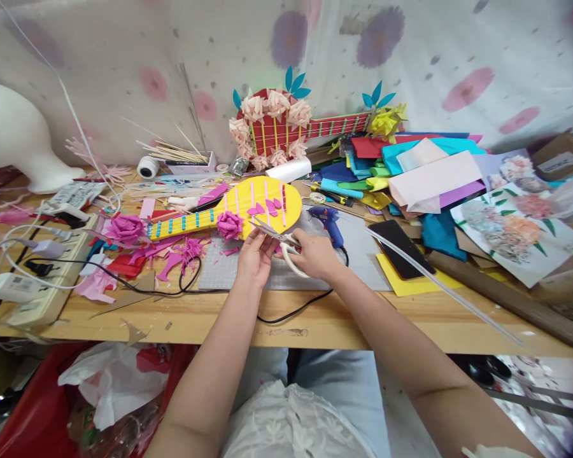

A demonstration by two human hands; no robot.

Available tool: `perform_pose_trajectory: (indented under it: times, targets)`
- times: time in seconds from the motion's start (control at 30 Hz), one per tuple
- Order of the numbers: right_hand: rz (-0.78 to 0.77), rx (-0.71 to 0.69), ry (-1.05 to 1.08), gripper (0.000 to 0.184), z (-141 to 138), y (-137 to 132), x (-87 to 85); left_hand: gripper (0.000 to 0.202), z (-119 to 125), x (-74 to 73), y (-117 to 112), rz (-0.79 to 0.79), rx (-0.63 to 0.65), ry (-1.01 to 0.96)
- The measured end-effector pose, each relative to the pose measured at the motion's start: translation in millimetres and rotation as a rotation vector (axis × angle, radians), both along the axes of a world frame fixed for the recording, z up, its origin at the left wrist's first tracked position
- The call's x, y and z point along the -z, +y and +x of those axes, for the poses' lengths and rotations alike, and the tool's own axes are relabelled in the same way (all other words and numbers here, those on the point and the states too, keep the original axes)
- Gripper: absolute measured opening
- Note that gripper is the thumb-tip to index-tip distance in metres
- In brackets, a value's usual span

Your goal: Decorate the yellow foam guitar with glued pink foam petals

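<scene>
White-handled scissors [283,238] gripped in right hand [315,254]; cannot tell if left hand [256,259] grasps anything; box label [560,163] blurred

White mannequin head [14,133], black phone [401,248] on yellow sheet [390,278], cream power strip [79,248]

White textured top [289,426], perhaps lace; pale-blue trousers [346,388]; hands [316,254] bare.
</scene>
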State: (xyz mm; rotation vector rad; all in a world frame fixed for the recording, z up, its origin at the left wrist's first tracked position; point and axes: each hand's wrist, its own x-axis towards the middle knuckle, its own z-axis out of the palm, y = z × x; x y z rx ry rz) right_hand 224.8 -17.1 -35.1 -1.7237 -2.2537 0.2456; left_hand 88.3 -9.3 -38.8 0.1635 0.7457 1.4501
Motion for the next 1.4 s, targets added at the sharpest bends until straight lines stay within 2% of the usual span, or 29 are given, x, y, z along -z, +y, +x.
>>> perform_pose_trajectory:
  times: [0.23, 0.37, 0.5, 0.77, 0.9, 1.0, 1.07, 1.17, 1.23, 1.33, 1.4]
  targets:
    - [-0.023, 0.029, 0.063, 0.043, -1, 3, 3.9, 0.014, -2, -2.4, 0, -0.012, -0.003, 0.011]
    - [-0.076, 0.050, 0.169, 0.042, 12, 3, 3.4, 0.013, -5, -5.8, 0, -0.040, -0.016, 0.012]
    - [-0.148, 0.033, 0.204, 0.041, 49, -2, 1.2, 0.014, -7, -8.1, 0, -0.046, -0.002, 0.005]
    - [-0.289, 0.200, 0.082, 0.044, 148, -38, 0.4, 0.016, 1, -9.6, 2, -0.073, 0.066, -0.075]
    - [-0.374, 0.355, -0.010, 0.041, 177, -40, -4.3, 0.020, 2, -12.0, 1, -0.136, 0.108, -0.131]
    - [-0.343, 0.427, -0.085, 0.042, 176, -24, -8.2, 0.019, 0, -13.0, 0, -0.149, 0.128, -0.155]
    - [-0.300, 0.392, -0.128, 0.040, 165, -6, -7.1, 0.018, -2, -13.4, -1, -0.149, 0.126, -0.157]
    - [-0.284, 0.455, -0.205, 0.031, 145, 22, 0.8, 0.017, -2, -14.4, -1, -0.156, 0.130, -0.145]
    - [-0.268, 0.527, -0.166, 0.035, 135, 35, 8.0, 0.016, -1, -15.2, -1, -0.162, 0.140, -0.131]
    - [-0.192, 0.580, -0.102, 0.043, 130, 41, 17.2, 0.016, 1, -15.8, -3, -0.172, 0.164, -0.120]
    - [-0.063, 0.539, -0.066, 0.039, 129, 35, 21.3, 0.015, 2, -15.5, -4, -0.178, 0.195, -0.132]
